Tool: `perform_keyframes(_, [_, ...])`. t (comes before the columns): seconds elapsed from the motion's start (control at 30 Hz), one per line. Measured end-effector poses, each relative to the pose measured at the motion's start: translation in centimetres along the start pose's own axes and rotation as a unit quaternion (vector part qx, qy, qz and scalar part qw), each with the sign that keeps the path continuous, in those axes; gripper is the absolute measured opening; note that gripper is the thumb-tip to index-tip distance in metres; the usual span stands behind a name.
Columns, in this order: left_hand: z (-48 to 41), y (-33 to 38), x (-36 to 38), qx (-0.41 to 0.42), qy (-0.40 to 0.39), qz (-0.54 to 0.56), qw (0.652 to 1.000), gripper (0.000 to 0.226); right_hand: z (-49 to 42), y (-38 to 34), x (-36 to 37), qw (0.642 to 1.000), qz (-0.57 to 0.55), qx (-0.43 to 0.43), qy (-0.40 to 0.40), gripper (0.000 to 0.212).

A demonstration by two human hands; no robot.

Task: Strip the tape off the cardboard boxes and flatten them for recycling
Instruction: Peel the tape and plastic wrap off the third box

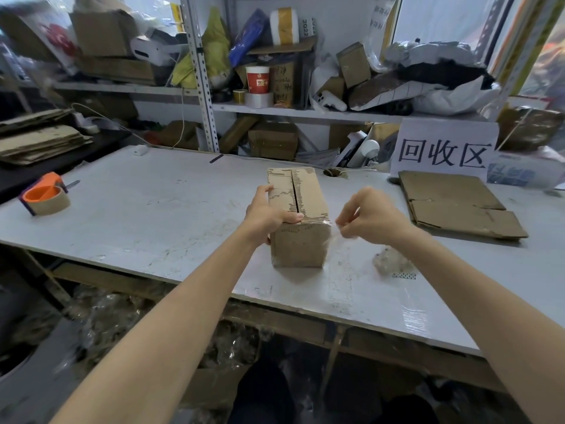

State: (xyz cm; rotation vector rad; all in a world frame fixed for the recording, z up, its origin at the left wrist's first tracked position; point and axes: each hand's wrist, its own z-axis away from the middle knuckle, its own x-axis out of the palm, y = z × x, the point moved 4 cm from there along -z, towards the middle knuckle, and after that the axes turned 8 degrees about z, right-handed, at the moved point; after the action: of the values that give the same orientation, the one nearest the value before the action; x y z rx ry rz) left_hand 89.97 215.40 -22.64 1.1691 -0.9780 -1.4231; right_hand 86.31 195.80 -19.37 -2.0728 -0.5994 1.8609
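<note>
A small brown cardboard box (301, 221) stands on the white table (159, 215), its top flaps closed with a dark slit down the middle. My left hand (270, 209) grips the box's near left top edge, thumb across the top. To the right of the box, my right hand (371, 217) pinches a strip of clear tape (333, 231) that stretches from the box's near right edge.
A crumpled wad of clear tape (393, 261) lies right of the box. Flattened cardboard (458, 201) lies at the far right below a white sign (443, 151). An orange tape dispenser (46, 195) sits at the left. Cluttered shelves (275, 108) stand behind the table.
</note>
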Motion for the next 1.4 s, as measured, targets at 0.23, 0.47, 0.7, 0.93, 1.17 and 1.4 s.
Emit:
perform_keyframes(0.23, [0.2,-0.2,0.1,0.003,-0.018,-0.002,1.0,0.091,0.8,0.2,-0.3,0.983,0.088,-0.059,0.149,0.019])
perform_keyframes(0.47, [0.6,-0.2,0.2,0.008,-0.012,-0.008,1.0,0.093,0.8,-0.6,0.1,0.984,-0.152,-0.01,0.095,0.026])
perform_keyframes(0.7, [0.6,-0.4,0.4,0.007,-0.013,-0.006,1.0,0.092,0.4,-1.3,1.2,0.988,-0.135,0.065,-0.025,0.034])
perform_keyframes(0.93, [0.5,-0.3,0.3,0.0,-0.007,-0.012,1.0,0.094,0.6,1.4,0.3,0.981,-0.168,0.08,0.049,0.023])
perform_keyframes(1.17, [0.4,-0.1,0.6,-0.013,0.003,-0.024,1.0,0.094,0.6,2.9,1.3,0.957,-0.214,0.125,0.148,0.026])
perform_keyframes(1.4, [0.6,0.1,0.7,-0.019,-0.012,-0.043,0.999,0.091,0.3,4.0,2.0,0.946,-0.263,0.154,0.113,0.034])
